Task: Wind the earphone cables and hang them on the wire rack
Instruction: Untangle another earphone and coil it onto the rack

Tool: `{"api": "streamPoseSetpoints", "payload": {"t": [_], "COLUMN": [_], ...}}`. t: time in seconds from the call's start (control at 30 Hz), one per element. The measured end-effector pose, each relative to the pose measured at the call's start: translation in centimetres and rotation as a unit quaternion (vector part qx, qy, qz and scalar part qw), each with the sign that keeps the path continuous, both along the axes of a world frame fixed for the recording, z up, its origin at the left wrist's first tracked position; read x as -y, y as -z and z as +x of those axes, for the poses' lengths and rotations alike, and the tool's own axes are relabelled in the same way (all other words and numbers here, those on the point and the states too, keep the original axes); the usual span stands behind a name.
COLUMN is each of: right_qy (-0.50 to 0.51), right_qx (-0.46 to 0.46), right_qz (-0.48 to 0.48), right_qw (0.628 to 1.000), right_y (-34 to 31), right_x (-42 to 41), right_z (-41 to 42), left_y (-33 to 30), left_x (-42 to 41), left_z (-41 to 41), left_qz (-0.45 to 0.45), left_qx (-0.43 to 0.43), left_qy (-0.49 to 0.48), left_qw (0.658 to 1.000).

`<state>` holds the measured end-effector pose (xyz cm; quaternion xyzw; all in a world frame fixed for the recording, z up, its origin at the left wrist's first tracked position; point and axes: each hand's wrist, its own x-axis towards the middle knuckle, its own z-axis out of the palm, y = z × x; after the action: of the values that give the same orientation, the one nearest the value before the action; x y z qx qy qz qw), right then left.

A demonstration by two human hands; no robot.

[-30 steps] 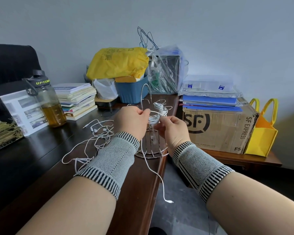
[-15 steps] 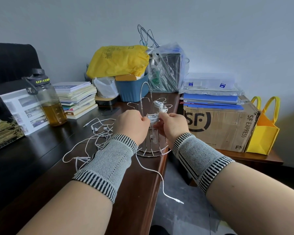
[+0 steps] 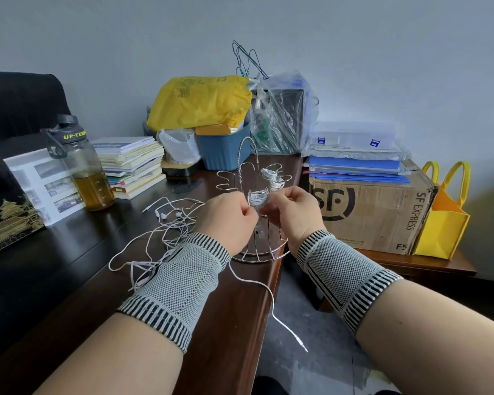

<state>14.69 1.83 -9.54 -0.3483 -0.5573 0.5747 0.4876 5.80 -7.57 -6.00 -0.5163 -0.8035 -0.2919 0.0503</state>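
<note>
Earphone cable (image 3: 257, 196), a small white coil, sits pinched between the left hand (image 3: 231, 220) and the right hand (image 3: 293, 210), just in front of the wire rack (image 3: 250, 166) at the desk (image 3: 69, 266) edge. Its tail (image 3: 271, 303) dangles off the desk with the plug free. To finish well, keep tension on the turns and wrap the tail snugly before hooking it. Two wound coils (image 3: 271, 178) already hang on the rack; loose cables (image 3: 166, 223), count unclear, lie tangled at left.
</note>
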Motion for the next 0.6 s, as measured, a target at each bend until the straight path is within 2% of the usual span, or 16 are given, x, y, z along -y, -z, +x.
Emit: {"api": "streamPoseSetpoints", "payload": {"t": [0.13, 0.27, 0.37, 0.47, 0.6], "right_qy": [0.004, -0.032, -0.023, -0.004, 0.032], "right_qx": [0.032, 0.075, 0.124, 0.136, 0.144], "right_qz": [0.105, 0.215, 0.279, 0.292, 0.293], "right_qw": [0.994, 0.973, 0.952, 0.947, 0.945], "right_y": [0.6, 1.1, 1.8, 1.8, 1.4], "right_x": [0.4, 1.3, 1.4, 1.4, 1.4], "right_z": [0.5, 1.2, 1.2, 1.0, 1.1], "left_y": [0.3, 1.0, 1.1, 1.1, 0.7], "left_x": [0.3, 0.6, 0.6, 0.5, 0.4], "left_z": [0.3, 0.2, 0.4, 0.6, 0.9], "left_qz": [-0.014, -0.008, -0.009, -0.010, -0.010], "left_qx": [-0.018, -0.039, -0.076, -0.121, -0.114], "left_qy": [0.007, 0.039, 0.046, 0.038, 0.026], "left_qw": [1.000, 0.998, 0.996, 0.992, 0.993]}}
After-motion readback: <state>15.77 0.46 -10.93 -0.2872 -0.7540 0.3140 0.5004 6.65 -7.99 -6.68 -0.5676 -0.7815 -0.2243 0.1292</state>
